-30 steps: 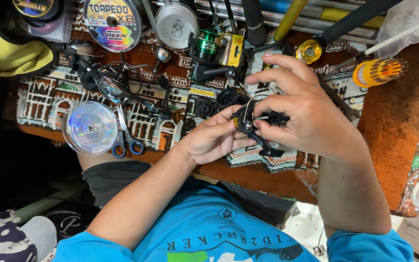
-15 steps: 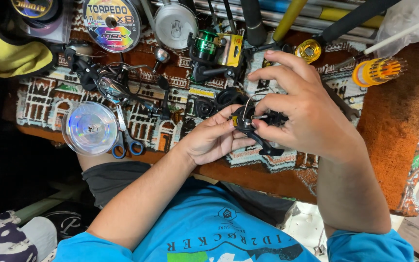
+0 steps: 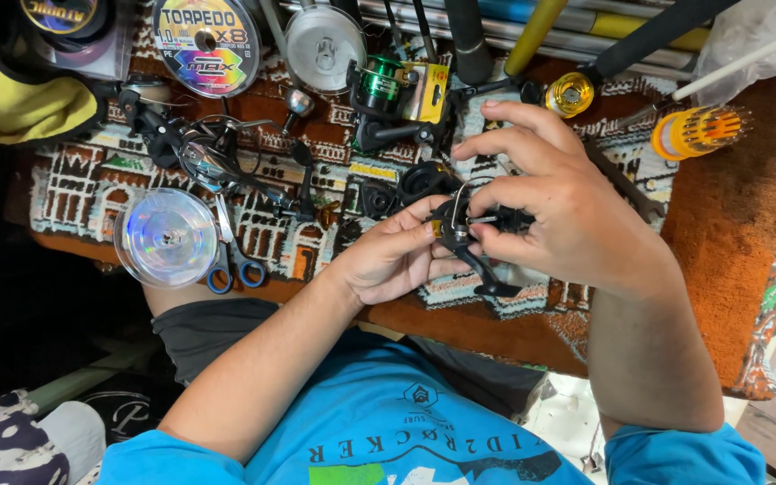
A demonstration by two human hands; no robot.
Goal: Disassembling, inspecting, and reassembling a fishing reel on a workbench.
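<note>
Near the left edge of the patterned woven mat (image 3: 83, 180) lies a clear round plastic spool (image 3: 166, 237), and a pair of scissors with blue handles (image 3: 231, 260) rests just beside it on its right, close to the front edge. At the back edge, a flat spool with a rainbow label (image 3: 207, 45) and a silver metal spool (image 3: 322, 40) lie side by side, and a dismantled grey reel frame (image 3: 213, 157) sits between them and the clear spool. More to the right stands a green and black spinning reel (image 3: 388, 94). In the middle, near the front edge, the left hand (image 3: 392, 260) comes from below and pinches with thumb and fingertips the left end of a small black reel body with a thin wire bail (image 3: 464, 224). The right hand (image 3: 568, 211) closes over the same part from the right side, with thumb and bent fingers on it, so both hands are grasping it and it is lifted a little above the mat. Its dark stem runs obliquely, from the fingers down towards the front edge. Both hands touch it; the right one covers more of it. Near the right edge, an orange ribbed screwdriver handle (image 3: 698, 130) lies well apart from the hands.
</note>
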